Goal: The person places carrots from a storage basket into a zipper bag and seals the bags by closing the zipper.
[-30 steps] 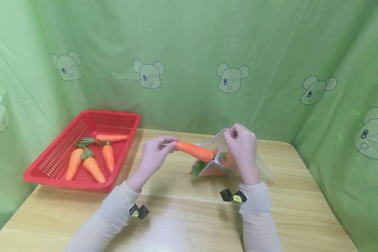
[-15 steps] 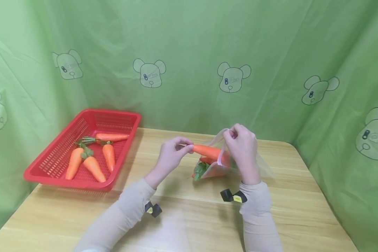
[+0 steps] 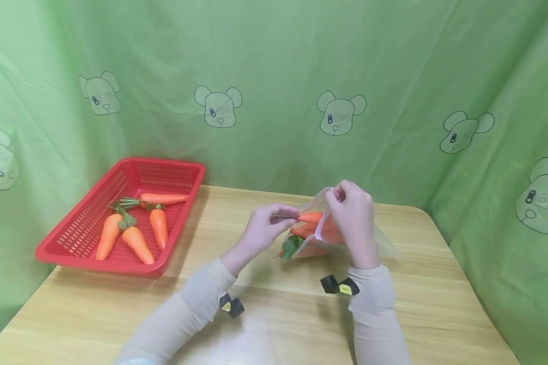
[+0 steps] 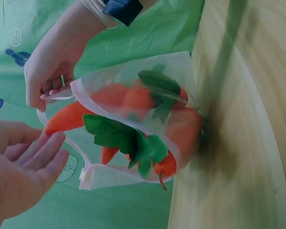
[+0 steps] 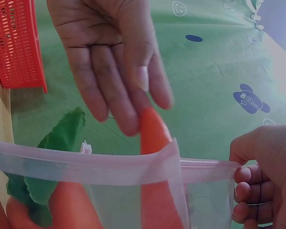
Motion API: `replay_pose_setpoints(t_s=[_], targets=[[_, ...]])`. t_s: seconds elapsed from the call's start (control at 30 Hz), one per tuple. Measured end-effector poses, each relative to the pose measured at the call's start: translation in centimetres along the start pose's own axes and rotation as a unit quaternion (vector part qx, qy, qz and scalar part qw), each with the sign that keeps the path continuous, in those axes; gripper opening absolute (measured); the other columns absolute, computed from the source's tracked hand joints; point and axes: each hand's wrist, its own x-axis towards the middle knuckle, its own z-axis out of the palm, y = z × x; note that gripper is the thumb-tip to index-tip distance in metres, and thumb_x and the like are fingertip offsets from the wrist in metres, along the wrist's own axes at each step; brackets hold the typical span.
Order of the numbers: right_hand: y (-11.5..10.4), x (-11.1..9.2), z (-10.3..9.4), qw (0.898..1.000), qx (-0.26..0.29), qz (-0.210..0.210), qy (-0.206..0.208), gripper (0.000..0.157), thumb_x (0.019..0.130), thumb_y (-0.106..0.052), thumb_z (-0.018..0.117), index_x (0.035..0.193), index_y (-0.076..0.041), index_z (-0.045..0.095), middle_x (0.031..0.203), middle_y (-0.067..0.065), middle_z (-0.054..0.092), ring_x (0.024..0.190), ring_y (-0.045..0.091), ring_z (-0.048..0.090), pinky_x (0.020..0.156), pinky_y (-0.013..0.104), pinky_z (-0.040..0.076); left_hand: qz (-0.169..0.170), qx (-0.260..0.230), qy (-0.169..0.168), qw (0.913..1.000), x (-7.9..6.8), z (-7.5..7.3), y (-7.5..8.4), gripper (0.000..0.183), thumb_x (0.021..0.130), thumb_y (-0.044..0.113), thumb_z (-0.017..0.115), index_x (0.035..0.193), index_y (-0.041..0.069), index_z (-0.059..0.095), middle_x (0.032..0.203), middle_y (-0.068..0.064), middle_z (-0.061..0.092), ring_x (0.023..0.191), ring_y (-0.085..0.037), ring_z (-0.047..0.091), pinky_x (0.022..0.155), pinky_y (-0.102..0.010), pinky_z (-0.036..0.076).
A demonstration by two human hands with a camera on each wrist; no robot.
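A frosted see-through zip bag [image 3: 308, 248] lies with its mouth toward the left, several carrots inside. Green leaves [image 4: 119, 138] poke from the mouth in the left wrist view. My right hand [image 3: 350, 218] pinches the bag's upper rim and holds the mouth apart. Partly inside the bag is a carrot [image 3: 311, 217], its narrow tip still sticking out. At that tip are the fingertips of my left hand [image 3: 267, 228], with the fingers fairly straight; in the right wrist view the thumb stands off the carrot [image 5: 155, 133].
On the left of the wooden table [image 3: 283, 319] stands a red perforated basket [image 3: 68, 258]. Several carrots [image 3: 137, 243] with green tops lie in it. A green curtain [image 3: 274, 61] with printed bear heads hangs close behind the table and on both sides.
My left hand has moved right, sliding the carrot into the bag until mostly its tip shows outside. My right hand keeps its pinch on the rim in nearly the same spot.
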Motion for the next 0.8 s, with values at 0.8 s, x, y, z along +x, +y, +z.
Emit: replay_pose_setpoints(t_s=[0.8], targets=[[0.4,0.0,-0.1,1.000,0.000,-0.005,0.023,0.015,0.080,-0.009,0.055,0.066,-0.004,0.054,0.064,0.012,0.056,0.059,0.028,0.049,0.056,0.031,0.035,-0.013,0.055,0.027,0.9981,-2.1,-3.8,1.5,0.021,0.090,0.009,0.067,0.111,0.004,0.068,0.112,-0.013,0.071,0.103,-0.025,0.068,0.092,-0.032,0.055]])
